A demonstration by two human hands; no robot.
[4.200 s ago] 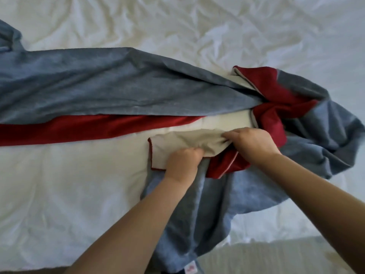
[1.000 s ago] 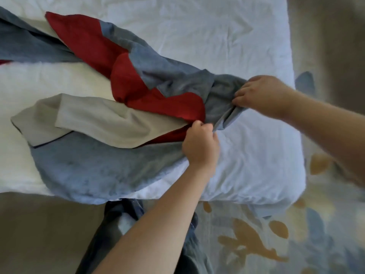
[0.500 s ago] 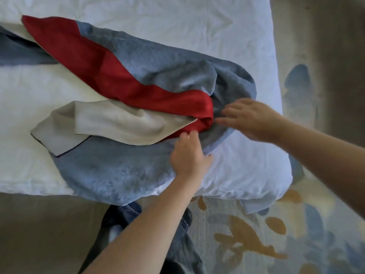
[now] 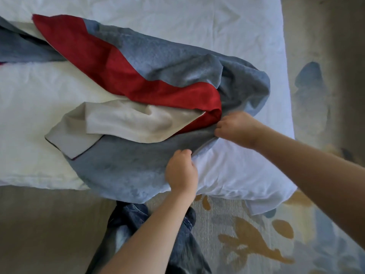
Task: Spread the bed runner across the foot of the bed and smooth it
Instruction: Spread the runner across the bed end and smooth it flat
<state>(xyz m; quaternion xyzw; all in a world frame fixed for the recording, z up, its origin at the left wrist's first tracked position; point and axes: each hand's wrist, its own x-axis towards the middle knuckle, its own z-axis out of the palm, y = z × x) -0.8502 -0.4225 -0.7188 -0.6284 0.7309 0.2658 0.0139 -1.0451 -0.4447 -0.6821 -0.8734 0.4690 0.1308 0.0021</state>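
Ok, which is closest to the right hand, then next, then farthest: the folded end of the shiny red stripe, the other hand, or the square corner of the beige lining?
1. Shiny red stripe's folded end, just left of the right hand.
2. Left hand, lower down, gripping the grey-blue bed runner by its edge.
3. Beige lining's square corner, far left on the white bed.

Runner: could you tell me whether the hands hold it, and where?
The left hand and right hand both grip the runner at its blue edge.

Open sheet (image 4: 177, 26) beyond; bunched runner (image 4: 167, 62) blocks mid & rt.
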